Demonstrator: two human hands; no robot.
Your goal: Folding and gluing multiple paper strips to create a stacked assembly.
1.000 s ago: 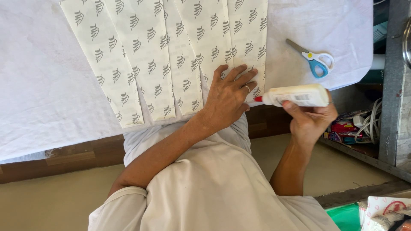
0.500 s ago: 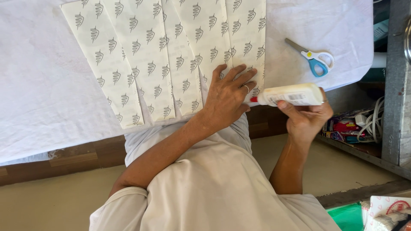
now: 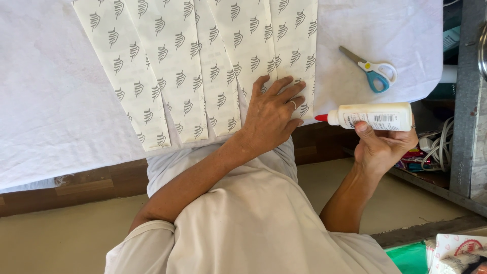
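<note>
Several cream paper strips (image 3: 177,76) printed with small grey leaf shapes lie fanned out on a white sheet (image 3: 56,101) over the table. My left hand (image 3: 271,114) presses flat, fingers spread, on the near ends of the right-hand strips. My right hand (image 3: 383,147) holds a white glue bottle (image 3: 373,116) sideways off the sheet's near edge. Its red tip points left towards the left hand, a little apart from the strips.
Blue-handled scissors (image 3: 373,71) lie on the white sheet at the far right. A grey metal rack (image 3: 466,101) with cables and small items stands at the right. The brown table edge (image 3: 86,185) runs along the near side, with beige floor (image 3: 66,238) beneath it.
The glue bottle's red tip has drawn back to the right, away from my left hand and the strips. My left hand stays pressed on the strips.
</note>
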